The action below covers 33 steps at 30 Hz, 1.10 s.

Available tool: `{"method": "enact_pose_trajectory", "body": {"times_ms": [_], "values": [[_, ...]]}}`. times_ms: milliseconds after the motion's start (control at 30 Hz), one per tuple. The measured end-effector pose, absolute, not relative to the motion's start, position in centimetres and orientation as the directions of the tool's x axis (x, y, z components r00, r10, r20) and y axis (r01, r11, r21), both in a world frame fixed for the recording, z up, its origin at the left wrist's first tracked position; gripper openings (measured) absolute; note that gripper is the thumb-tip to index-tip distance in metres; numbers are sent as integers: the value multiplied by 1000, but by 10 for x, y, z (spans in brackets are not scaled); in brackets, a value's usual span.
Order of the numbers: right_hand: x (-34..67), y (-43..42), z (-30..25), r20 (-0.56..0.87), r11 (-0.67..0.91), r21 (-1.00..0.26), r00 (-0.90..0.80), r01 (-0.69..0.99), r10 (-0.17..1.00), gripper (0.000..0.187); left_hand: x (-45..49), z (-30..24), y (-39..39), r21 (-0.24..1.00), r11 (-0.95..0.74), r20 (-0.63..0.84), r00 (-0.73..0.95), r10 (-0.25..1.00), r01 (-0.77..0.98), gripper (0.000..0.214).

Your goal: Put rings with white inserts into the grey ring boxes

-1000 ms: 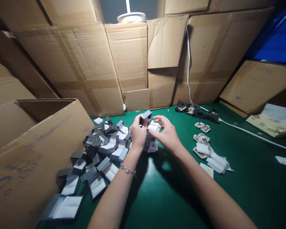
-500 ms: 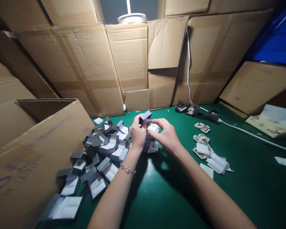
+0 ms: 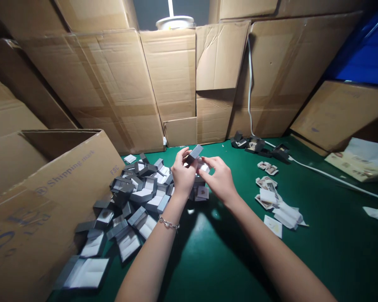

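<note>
Held above the green table is a small grey box (image 3: 195, 154) with a white inside, its lid tilted up. My left hand (image 3: 183, 175) is closed around its left side. The fingertips of my right hand (image 3: 219, 176) pinch the white part (image 3: 204, 165) at the box's right; exactly what they grip is partly hidden. Another small box with a white square insert (image 3: 202, 193) lies on the table just below my hands. To the left spreads a heap of open grey boxes (image 3: 145, 191) with white linings, close to my left forearm.
A large open carton (image 3: 59, 184) stands at the left. Stacked cartons (image 3: 168, 75) wall off the back. On the right lie dark small boxes (image 3: 255, 144), white packets (image 3: 267, 193), crumpled white paper (image 3: 288, 216) and a white cable (image 3: 334, 174) across the green table (image 3: 227, 260).
The grey box has tilted more between my hands, and my left fingers have shifted slightly. My right hand stays at its white part. The heap and other items have not moved.
</note>
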State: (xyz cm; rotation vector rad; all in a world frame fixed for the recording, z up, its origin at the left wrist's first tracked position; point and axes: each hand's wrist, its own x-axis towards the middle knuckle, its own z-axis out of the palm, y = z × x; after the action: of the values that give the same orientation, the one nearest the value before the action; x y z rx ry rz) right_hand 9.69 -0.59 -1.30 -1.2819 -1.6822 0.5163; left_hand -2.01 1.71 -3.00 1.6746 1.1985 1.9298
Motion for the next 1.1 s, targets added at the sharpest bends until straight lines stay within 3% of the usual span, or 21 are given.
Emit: {"method": "enact_pose_trajectory", "body": {"times_ms": [100,367,467,567,733,900,1100], "values": [[95,-6,-15,438,378,-783,5,494,899,39,-18,-28,18,801,-569,599,-247,762,186,26],[96,-2,-21,467,410,-773,-3,485,884,39,-17,-26,18,851,-485,524,-264,809,204,17],[96,-1,-20,420,387,-779,-48,494,906,46,-20,-26,20,915,-378,404,-275,873,144,6],[98,1,-16,342,356,-811,-118,465,932,46,-24,-25,23,966,-250,232,-200,952,-70,12],[108,4,-4,194,212,-897,-87,387,977,36,-25,-17,20,894,-23,25,0,1000,-448,13],[114,3,2,82,104,-963,-97,249,992,38,-21,-9,16,829,49,-27,48,998,-558,17],[114,2,-2,161,177,-959,-87,223,983,40,-21,-7,12,769,112,54,239,969,-629,33]]}}
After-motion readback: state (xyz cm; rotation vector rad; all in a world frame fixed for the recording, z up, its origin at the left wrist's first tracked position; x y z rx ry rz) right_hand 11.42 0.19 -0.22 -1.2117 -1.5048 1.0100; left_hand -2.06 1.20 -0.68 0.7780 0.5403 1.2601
